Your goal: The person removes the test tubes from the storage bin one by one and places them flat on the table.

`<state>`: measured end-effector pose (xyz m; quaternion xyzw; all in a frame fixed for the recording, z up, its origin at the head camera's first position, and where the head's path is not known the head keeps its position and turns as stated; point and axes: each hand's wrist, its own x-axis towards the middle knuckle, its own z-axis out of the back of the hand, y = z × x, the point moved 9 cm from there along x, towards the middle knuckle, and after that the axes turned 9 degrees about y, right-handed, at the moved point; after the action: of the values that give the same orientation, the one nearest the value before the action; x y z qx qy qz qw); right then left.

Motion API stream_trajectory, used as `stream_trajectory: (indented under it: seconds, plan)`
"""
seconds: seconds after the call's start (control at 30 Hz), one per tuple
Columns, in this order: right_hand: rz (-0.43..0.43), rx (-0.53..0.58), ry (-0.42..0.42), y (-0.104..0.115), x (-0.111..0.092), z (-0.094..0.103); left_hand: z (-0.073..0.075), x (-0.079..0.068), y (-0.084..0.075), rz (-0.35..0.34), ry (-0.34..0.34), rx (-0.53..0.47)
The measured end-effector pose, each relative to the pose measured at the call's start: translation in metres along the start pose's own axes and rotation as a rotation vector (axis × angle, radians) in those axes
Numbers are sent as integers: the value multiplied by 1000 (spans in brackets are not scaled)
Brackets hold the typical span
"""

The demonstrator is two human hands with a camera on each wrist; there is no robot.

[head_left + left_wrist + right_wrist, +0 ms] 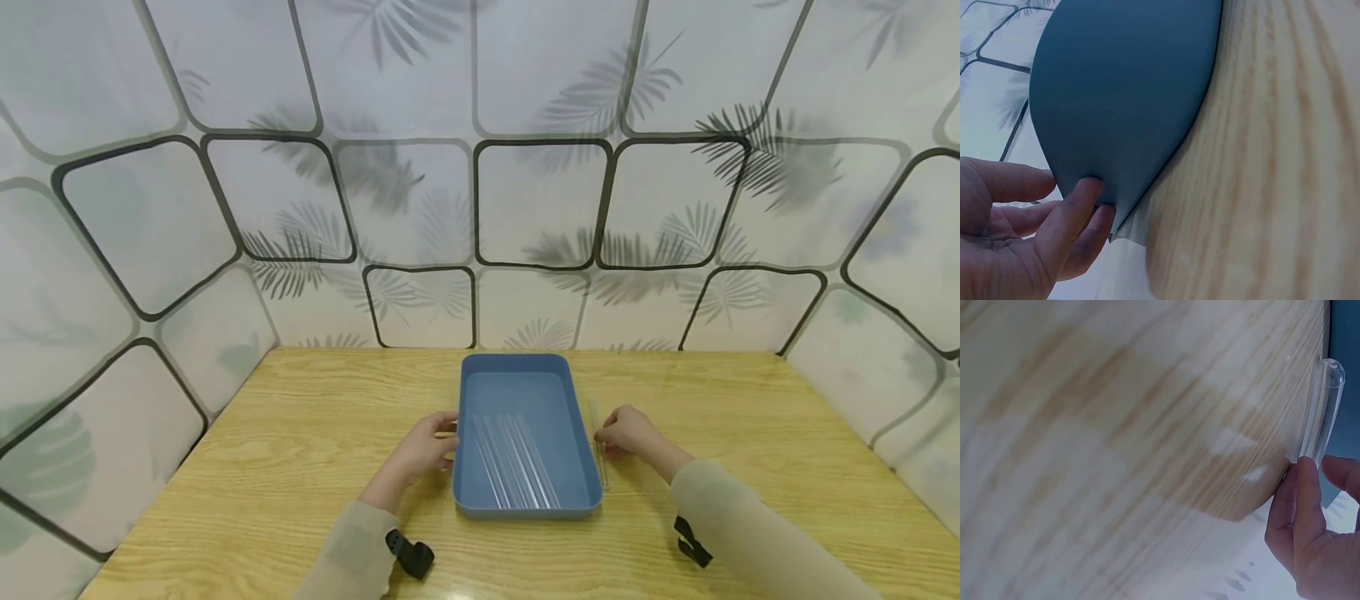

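A shallow blue tray (517, 387) stands on the wooden table. Inside it, several clear tubes (513, 462) lie side by side, lengthwise. My left hand (422, 450) is at the tray's left side, and in the left wrist view its fingertips (1090, 185) touch the outer wall. Just outside the tray's right wall, my right hand (630, 432) pinches one clear test tube (602, 468) between thumb and fingers. In the right wrist view this test tube (1322, 412) shows a rounded end, close beside the tray's blue wall.
The wooden table (337, 400) reaches back to a patterned cloth backdrop (540, 200) with leaf prints, which also closes off both sides. A black strap (410, 554) is on the left wrist and another black strap (692, 542) on the right.
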<state>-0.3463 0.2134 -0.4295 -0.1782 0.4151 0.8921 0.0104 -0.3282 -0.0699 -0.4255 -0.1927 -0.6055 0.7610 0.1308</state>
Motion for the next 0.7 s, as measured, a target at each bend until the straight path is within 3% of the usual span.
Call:
stream_trajectory:
  seconds: [0.7]
  plan:
    - [9,-19,-13,0,0,2,0,-1,0,0,-1,2]
